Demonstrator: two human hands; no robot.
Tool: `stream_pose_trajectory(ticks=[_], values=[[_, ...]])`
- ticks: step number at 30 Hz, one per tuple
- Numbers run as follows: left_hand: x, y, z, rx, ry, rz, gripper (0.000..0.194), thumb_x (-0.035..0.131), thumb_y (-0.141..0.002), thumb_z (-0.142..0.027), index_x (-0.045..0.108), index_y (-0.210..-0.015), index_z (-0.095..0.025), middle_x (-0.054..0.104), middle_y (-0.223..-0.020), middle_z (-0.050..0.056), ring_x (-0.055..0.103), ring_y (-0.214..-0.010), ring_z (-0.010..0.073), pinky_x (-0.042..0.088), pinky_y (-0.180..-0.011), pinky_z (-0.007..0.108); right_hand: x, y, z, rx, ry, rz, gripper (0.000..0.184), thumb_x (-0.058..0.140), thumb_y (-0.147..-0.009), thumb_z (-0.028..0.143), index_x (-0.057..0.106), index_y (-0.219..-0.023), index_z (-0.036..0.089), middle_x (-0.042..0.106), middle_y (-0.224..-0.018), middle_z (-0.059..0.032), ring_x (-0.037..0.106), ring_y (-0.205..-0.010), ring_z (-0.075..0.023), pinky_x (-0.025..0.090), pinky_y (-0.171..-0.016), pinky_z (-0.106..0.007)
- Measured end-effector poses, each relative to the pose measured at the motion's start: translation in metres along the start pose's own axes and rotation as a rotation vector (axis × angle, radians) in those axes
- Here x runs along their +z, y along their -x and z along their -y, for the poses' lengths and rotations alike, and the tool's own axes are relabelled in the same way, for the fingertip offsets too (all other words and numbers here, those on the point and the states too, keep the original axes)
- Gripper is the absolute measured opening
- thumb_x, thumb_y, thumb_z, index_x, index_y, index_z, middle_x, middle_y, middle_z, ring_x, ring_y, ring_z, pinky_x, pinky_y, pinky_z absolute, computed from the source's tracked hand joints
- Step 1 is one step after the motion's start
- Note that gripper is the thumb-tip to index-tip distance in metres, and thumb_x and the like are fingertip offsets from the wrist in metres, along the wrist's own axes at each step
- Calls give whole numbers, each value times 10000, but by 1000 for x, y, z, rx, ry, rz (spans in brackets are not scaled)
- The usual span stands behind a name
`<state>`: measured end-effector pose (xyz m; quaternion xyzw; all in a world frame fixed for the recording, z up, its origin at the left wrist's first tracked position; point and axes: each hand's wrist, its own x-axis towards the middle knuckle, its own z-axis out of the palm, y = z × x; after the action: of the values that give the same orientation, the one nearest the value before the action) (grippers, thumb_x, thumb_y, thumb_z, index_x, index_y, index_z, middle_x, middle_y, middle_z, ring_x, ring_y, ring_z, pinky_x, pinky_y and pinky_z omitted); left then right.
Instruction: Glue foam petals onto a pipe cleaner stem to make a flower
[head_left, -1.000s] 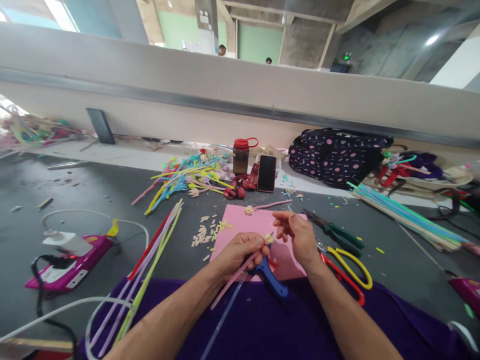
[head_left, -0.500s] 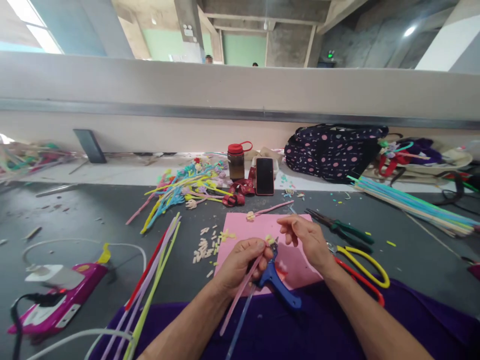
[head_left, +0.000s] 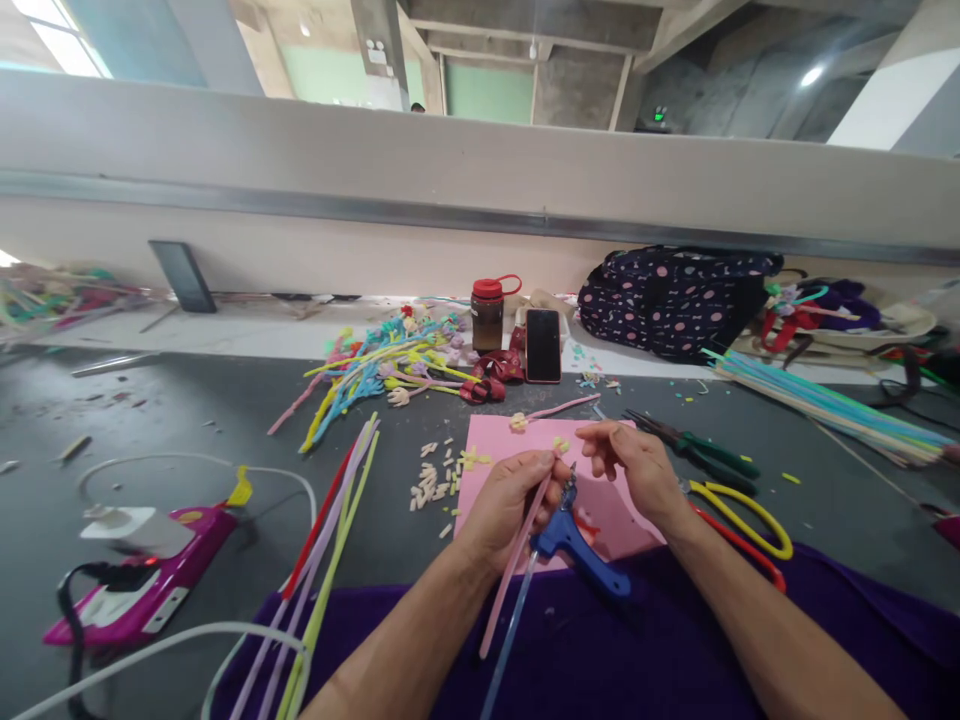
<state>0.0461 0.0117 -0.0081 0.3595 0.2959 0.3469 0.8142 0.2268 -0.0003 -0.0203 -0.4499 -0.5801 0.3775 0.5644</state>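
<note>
Pink stem in the left hand, topped and looking part-made!
Here at lower centre, the left hand [head_left: 517, 505] pinches the stem [head_left: 514, 570], its pale yellow tip [head_left: 561, 445] poking past the fingers; the right hand [head_left: 634, 465] hovers just beside it, fingers loosely curled, nothing visible in its grip. Below them lies the blue glue gun [head_left: 581, 555], over the pink sheet [head_left: 630, 525]. And the score? One more stem [head_left: 562, 407] lies at the sheet's top edge with its cream head [head_left: 518, 422] on, so that one looks done, or close to it. Left of centre, a yellow cross [head_left: 474, 459] sits on the sheet, and loose bits [head_left: 427, 480] scatter the desk [head_left: 225, 400] beside it, seemingly unused: plenty left there!
</note>
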Motion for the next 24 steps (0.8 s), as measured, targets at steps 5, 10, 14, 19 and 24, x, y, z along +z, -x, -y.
stream_pose_trajectory(ticks=[5, 10, 14, 19, 24], values=[[-1, -1, -3, -7, 10, -29, 243, 569, -746, -370, 586, -721, -130, 493, -485, -37, 353, -337, 21, 196, -332, 141, -1, 2, -2, 26, 19, 43, 358, 424, -875, 410, 664, -939, 152, 591, -718, -41, 519, -527, -113, 351, -432, -235], [-2, -4, -2, -16, -5, -55, 247, 573, -740, -374, 583, -723, -129, 497, -481, -35, 350, -345, 23, 189, -335, 140, 3, 4, 1, 35, 40, 93, 377, 417, -870, 432, 659, -944, 154, 601, -739, -47, 522, -531, -116, 359, -437, -239], [-3, -6, 0, -13, -8, -65, 246, 585, -723, -375, 582, -737, -129, 491, -485, -38, 339, -341, 25, 170, -331, 147, 6, 6, 2, 20, 35, 132, 372, 421, -865, 438, 651, -921, 151, 596, -742, -47, 517, -528, -115, 362, -447, -241], [-1, -5, -1, -6, -23, -81, 250, 593, -706, -378, 578, -733, -130, 484, -479, -41, 338, -343, 29, 158, -331, 149, 7, 6, -1, 33, 19, 118, 369, 416, -866, 432, 650, -921, 152, 593, -737, -42, 513, -524, -109, 356, -439, -231], [1, -4, -2, -4, -31, -85, 258, 600, -703, -388, 570, -718, -131, 485, -478, -42, 330, -341, 23, 162, -330, 143, 7, 5, 0, 56, 29, 51, 331, 456, -846, 408, 654, -924, 155, 598, -731, -34, 503, -503, -100, 350, -421, -221]])
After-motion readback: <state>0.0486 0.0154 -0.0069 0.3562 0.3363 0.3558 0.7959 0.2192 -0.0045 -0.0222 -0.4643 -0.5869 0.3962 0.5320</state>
